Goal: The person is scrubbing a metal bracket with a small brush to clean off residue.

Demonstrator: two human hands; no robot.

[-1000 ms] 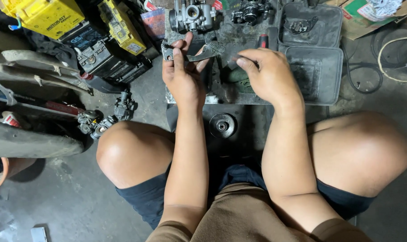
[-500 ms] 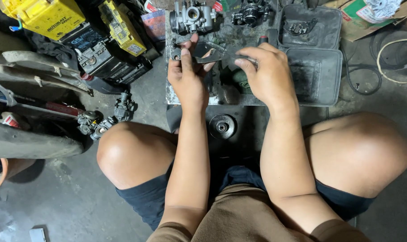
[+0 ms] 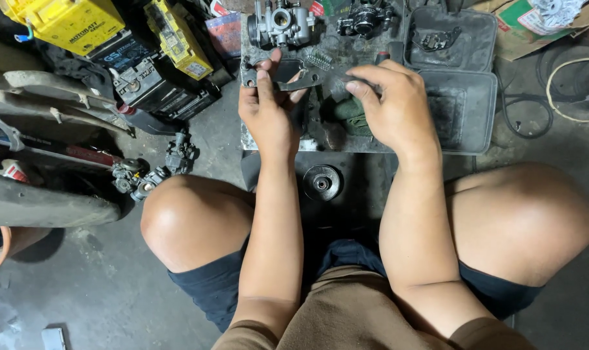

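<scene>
I am crouched over a dirty grey work board [image 3: 255,139] on the floor. My left hand [image 3: 268,113] grips a flat grey metal gasket-like plate [image 3: 294,74], thumb on top. My right hand [image 3: 391,107] pinches the same plate's right end with thumb and forefinger. A green rag [image 3: 349,116] lies under my right hand. Beyond the plate stand a silver carburetor [image 3: 281,19] and a darker engine part [image 3: 365,18].
An open grey plastic case [image 3: 476,97] sits to the right of the board. Yellow and black batteries [image 3: 132,52] are stacked at the upper left. A round pulley [image 3: 321,183] lies between my knees, a small carburetor [image 3: 148,178] by my left knee. Cables [image 3: 566,84] lie far right.
Both hands have lifted the plate slightly away from me, toward the carburetor. The right fingers have slid onto the plate's right end.
</scene>
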